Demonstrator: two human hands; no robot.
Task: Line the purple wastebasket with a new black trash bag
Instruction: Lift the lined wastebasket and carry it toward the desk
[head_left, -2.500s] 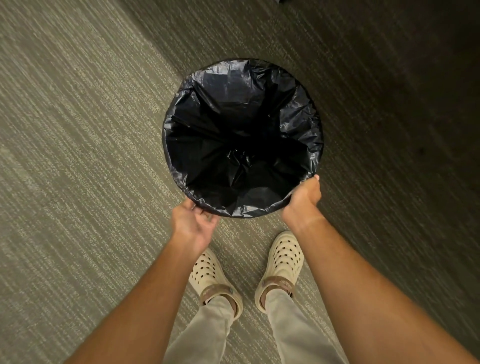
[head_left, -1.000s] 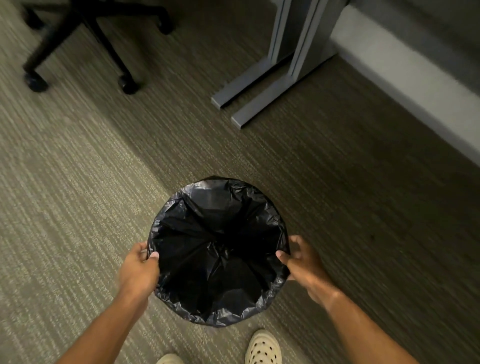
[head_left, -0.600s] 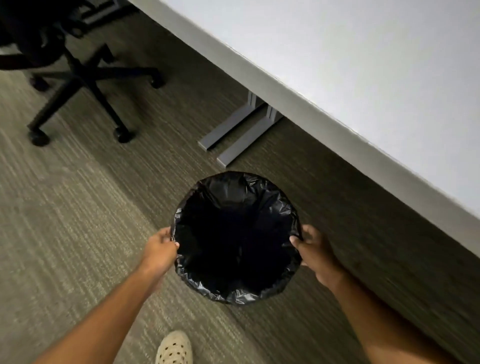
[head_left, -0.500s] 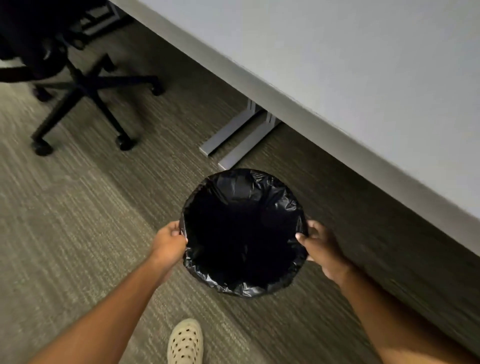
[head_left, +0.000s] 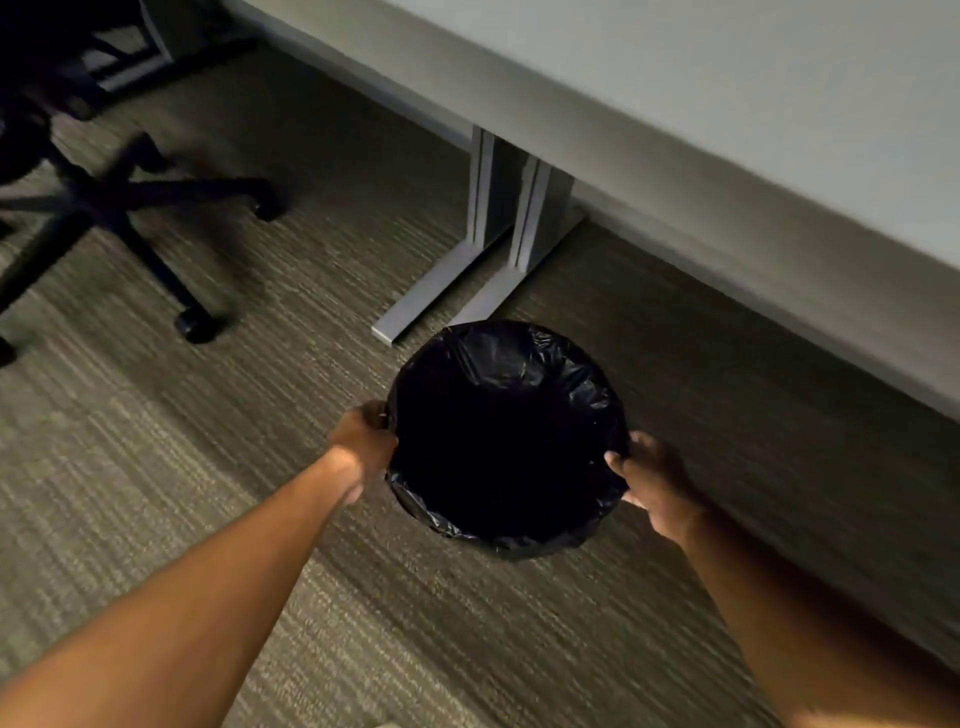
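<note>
- Carpet (head_left: 156, 493) underfoot, desk leg (head_left: 498, 218) just ahead.
- Black trash bag (head_left: 519, 364), crinkled and glossy, folds over the wastebasket rim; I see no purple.
- Left hand (head_left: 363, 441) and right hand (head_left: 657, 483) grasp opposite rim sides.

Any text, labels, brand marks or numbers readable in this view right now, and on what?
None. No readable text anywhere in the head view.
Trash bag: plain black plastic, no print showing.
Wastebasket: fully covered by the bag, so any label is hidden.
Desk and its legs: plain grey, no marks.
Chair base: dark and blurred, nothing legible.
Left hand and right hand grip the rim; no writing there.
</note>
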